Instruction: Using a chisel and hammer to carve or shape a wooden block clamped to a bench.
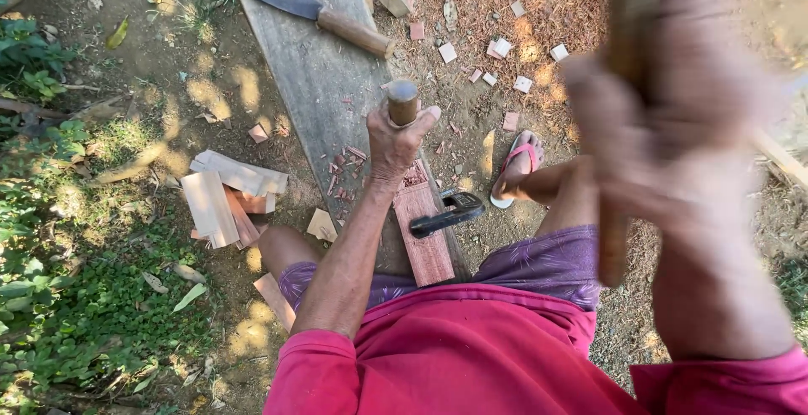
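My left hand (394, 139) grips a chisel with a round wooden handle (402, 101), held upright over a reddish wood block (425, 234) that lies on a grey plank (316, 70). My right hand (665, 129), raised close to the camera and blurred, is closed around a wooden mallet handle (616, 238). A black clamp (448, 211) rests against the block's right side. Red shavings lie around the chisel's lower end, which my left hand hides.
A large knife with a wooden handle (311, 7) lies at the plank's far end. Cut wood pieces (227, 196) are piled on the dirt to the left, small offcuts (501, 49) scattered at the right. A foot in a sandal (515, 167) rests beside the plank.
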